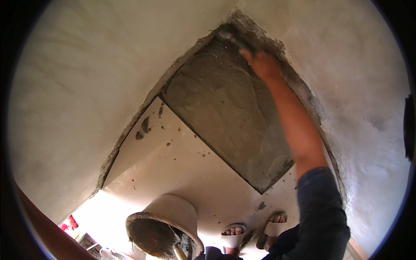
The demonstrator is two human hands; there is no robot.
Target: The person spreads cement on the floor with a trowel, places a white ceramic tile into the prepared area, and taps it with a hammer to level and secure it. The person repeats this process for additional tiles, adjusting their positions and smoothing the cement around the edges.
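My right hand (pixel 265 66) reaches up into the far corner, fingers closed round a narrow grey tool (pixel 234 40) that looks like a trowel. Motion smears it, and its blade is hard to make out. Below it spreads a bed of wet grey mortar (pixel 225 99), mostly smoothed, between the two walls and the laid tiles. A large pale floor tile (pixel 173 147) borders the mortar on the near side, spotted with dark mortar crumbs. My left hand does not show.
Pale walls rise at the left (pixel 78 99) and right (pixel 346 86), with rough, broken lower edges. A mortar-crusted bucket (pixel 175 210) is near my sandalled feet (pixel 234 231), with a wooden-handled trowel (pixel 179 251) in its mouth. Red and white items (pixel 69 223) lie at lower left.
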